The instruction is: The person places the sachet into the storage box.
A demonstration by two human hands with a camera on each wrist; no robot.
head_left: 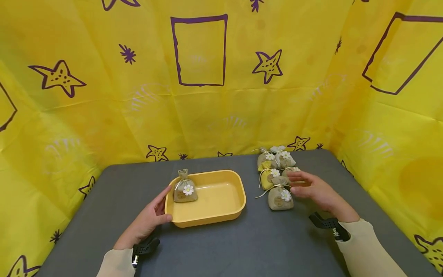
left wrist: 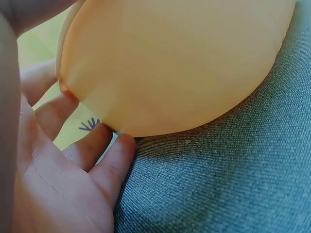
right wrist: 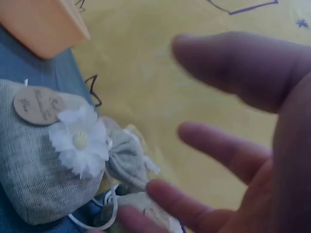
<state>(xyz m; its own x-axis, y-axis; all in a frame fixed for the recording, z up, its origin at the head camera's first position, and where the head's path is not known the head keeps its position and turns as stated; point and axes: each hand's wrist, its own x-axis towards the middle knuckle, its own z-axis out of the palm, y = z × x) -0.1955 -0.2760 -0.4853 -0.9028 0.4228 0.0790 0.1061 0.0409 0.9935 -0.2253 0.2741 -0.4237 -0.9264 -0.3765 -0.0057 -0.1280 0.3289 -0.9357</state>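
Note:
My left hand (head_left: 148, 221) holds the left end of a yellow plastic tray (head_left: 221, 219), thumb near the front corner and fingers along the side. In the left wrist view its fingertips (left wrist: 124, 145) rest against the tray's outer wall. Inside the tray, at its left end, stands a beige cloth sachet (head_left: 185, 192) with a white flower and a tied neck. My right hand (head_left: 316, 192) is at the right side of a group of sachets, fingers spread and nothing between them. Nearest to it are a grey-beige sachet (head_left: 281, 201) with a flower and round tag, and another sachet (head_left: 290, 172) partly hidden behind its fingers.
A yellow sachet (head_left: 266, 179) and two more beige ones, a left one (head_left: 264, 159) and a right one (head_left: 285, 158), sit behind the front sachet. The dark grey table (head_left: 221, 254) is bordered by a yellow patterned cloth (head_left: 221, 123) at the back and sides.

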